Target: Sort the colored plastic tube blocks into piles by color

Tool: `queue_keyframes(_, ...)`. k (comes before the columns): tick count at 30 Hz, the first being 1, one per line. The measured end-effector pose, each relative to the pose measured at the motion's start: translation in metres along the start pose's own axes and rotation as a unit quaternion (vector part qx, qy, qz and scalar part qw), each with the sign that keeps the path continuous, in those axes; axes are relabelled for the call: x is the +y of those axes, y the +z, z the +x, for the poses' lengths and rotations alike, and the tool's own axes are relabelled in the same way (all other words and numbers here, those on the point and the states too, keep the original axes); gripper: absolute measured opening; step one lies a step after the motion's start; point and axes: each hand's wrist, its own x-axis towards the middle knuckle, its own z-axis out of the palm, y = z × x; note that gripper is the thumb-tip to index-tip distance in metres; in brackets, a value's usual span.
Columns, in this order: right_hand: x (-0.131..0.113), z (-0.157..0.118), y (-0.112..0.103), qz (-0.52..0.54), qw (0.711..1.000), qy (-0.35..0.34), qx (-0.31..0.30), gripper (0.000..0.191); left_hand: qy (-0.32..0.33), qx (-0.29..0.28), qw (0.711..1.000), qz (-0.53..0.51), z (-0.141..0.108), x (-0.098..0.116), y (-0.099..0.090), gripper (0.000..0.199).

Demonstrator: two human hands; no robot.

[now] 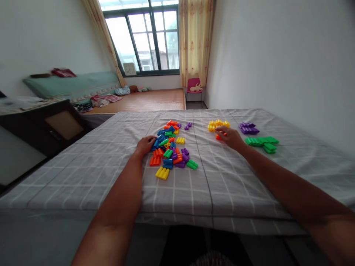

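Observation:
My left hand (146, 145) rests at the left side of a mixed pile, its fingers against the blue pieces (158, 141). Just below it lie orange pieces (155, 158). On the right, my right hand (226, 136) has its fingers closed around an orange piece (218, 137), in front of the yellow group (217, 125). Farther right are a purple group (249, 128) and a green group (262, 141). Whether my left fingers grip a blue piece is hard to see.
A checked grey cloth (111, 177) covers the table. Separate yellow pieces (162, 173) and green pieces (192, 164) lie at the pile's near edge. Behind the table are a low bed (155, 99), a pink chair (193, 83) and a dark cabinet (41, 129) at left.

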Motion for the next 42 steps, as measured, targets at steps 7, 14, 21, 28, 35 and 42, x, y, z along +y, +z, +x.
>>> queue_keyframes(7,-0.097,0.014,0.042,0.170,0.920,-0.210,-0.284,0.036,-0.009,0.003,1.000,0.012,-0.006,0.008,-0.004,0.039)
queue_keyframes(14,-0.109,0.014,0.049,0.169,0.906,-0.204,-0.329,0.033,-0.010,-0.004,0.999,0.032,-0.004,0.006,-0.003,0.040)
queue_keyframes(21,-0.082,0.007,0.024,0.148,0.932,-0.167,-0.285,0.031,-0.012,-0.004,0.999,0.042,-0.002,0.005,-0.005,0.042)
queue_keyframes(28,0.046,0.053,-0.069,-0.066,0.993,0.043,-0.086,0.042,-0.016,0.001,0.999,0.045,0.001,0.002,-0.005,0.041)
queue_keyframes(35,0.118,0.069,-0.085,-0.248,0.956,0.087,-0.128,0.038,-0.024,0.002,0.999,0.038,0.004,-0.002,-0.005,0.041)
queue_keyframes(42,0.125,0.084,-0.059,-0.265,0.926,0.158,-0.216,0.029,-0.024,-0.012,0.999,0.030,0.003,-0.002,-0.006,0.044)
